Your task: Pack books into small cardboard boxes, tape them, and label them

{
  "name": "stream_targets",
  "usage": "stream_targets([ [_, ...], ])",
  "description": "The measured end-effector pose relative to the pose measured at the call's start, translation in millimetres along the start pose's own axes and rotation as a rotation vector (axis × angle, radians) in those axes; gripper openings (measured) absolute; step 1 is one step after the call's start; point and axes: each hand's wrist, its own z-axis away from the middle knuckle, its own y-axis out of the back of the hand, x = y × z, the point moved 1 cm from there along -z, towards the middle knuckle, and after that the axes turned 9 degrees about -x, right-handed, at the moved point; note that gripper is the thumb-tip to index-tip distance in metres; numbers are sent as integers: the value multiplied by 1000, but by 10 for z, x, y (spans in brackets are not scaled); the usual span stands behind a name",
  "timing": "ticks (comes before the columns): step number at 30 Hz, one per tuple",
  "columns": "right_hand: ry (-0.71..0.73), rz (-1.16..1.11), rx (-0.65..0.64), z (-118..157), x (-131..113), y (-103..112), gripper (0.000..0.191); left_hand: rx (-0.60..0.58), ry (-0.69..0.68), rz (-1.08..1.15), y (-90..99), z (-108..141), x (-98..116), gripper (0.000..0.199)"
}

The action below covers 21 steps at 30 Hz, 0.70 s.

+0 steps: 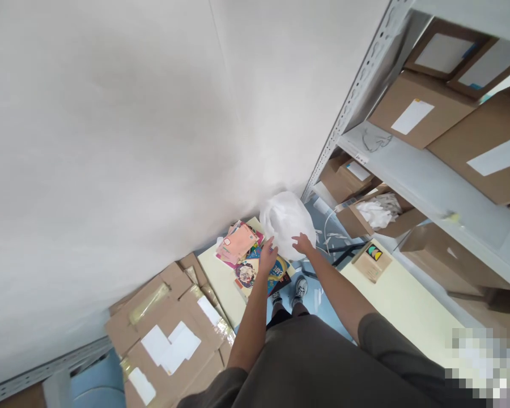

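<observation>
A large white plastic bag (285, 212) stands on the floor against the wall. My right hand (304, 243) is over its near right side, fingers stretched toward the bag, with nothing visibly held. My left hand (268, 256) is at the bag's near left, above the stack of booklets, with its fingers apart. Whether either hand touches the bag I cannot tell. Beside my left hand lie a pink booklet (238, 242) and a blue and yellow booklet (279, 267), piled on a pale yellow table (215, 275).
Flattened cardboard boxes (182, 309) with tape and white labels lie at left. A second pale table (395, 300) at right holds a brown packet (372, 260). Metal shelving (442, 187) with cartons rises at right. A cable (328, 224) and paper scraps are on the floor.
</observation>
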Motion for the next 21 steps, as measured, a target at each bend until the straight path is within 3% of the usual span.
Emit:
stream_targets([
  [6,-39,58,-50,-238,-143,-72,40,22,24,-68,-64,234,-157,57],
  [10,25,48,2,-187,-334,18,40,59,37,-113,-66,279,-130,53],
  [13,218,-4,133,13,-464,129,41,113,41,-123,-6,236,-10,52],
  [16,442,-125,341,330,-533,243,40,152,-12,-130,90,146,198,54],
  [21,481,-287,545,853,-496,461,29,135,-60,-72,186,-93,588,58],
])
